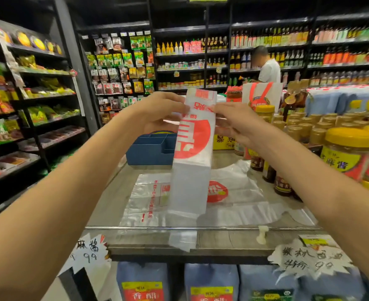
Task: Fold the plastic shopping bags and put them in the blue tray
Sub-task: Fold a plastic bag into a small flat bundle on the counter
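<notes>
Held up above the tabletop in front of the blue plastic compartment tray, the thin white-and-red plastic shopping bag, folded into a long strip, looks feather-light, limp and slippery, so the left hand and right hand pinching its upper edges seems the surest hold.

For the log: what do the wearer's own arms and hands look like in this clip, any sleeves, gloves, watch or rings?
Both forearms are bare as far as the frame shows; no sleeve edge comes into view. The left hand and right hand wear no gloves. No watch, bracelet or band shows on either wrist, and no ring is visible on the fingers that can be seen, though some are hidden behind the bag.
</notes>
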